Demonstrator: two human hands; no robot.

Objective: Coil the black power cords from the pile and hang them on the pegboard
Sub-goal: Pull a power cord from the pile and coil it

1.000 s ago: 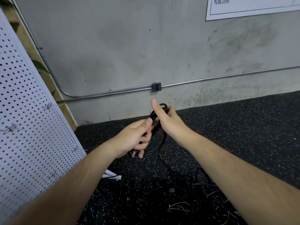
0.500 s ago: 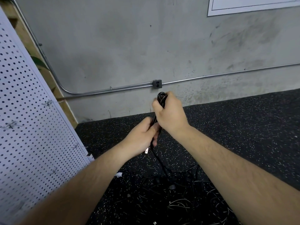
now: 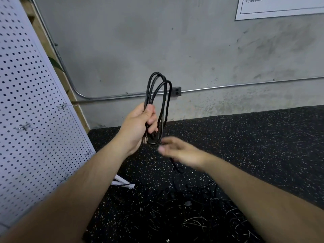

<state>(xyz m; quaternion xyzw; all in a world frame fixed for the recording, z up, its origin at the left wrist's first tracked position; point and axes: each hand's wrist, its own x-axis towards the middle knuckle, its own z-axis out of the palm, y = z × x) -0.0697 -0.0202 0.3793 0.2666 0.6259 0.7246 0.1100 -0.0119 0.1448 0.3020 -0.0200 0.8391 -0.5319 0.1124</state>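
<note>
Nearest, at the bottom of the view, the pile [image 3: 184, 213] of loose black power cords lies tangled on the speckled black rubber floor [image 3: 263, 146]. Both bare forearms reach out over it.

Just past the pile's far edge and above it, the right hand [image 3: 180, 151] hangs palm down with its fingers pointing left. It is motion-blurred, and I cannot tell whether it pinches anything. A single black strand [image 3: 176, 166] comes out from under it and drops to the pile.

Beyond the pile and a little to its left, the left hand [image 3: 138, 127] is raised, its fingers and thumb curled round the gathered cord [image 3: 158, 95]. The cord stands up from the fist in several long, narrow loops, and the bottoms of the loops hang below the fist. The cord's plug [image 3: 145, 139] sticks out under the heel of that hand, metal prongs down.

To the left of the pile, the white pegboard [image 3: 31, 102] leans back at an angle, its white foot [image 3: 122, 183] resting on the floor beside the pile's left edge. Small metal hooks [image 3: 23, 127] stick out of the board, and nothing hangs on the ones in view.

Farthest from the pile, the grey concrete wall [image 3: 122, 50] carries a metal conduit [image 3: 245, 83] that runs into a dark outlet box [image 3: 176, 91], which shows just right of the raised loops. A white poster [image 3: 280, 6] sits on the wall high above the pile's right side.
</note>
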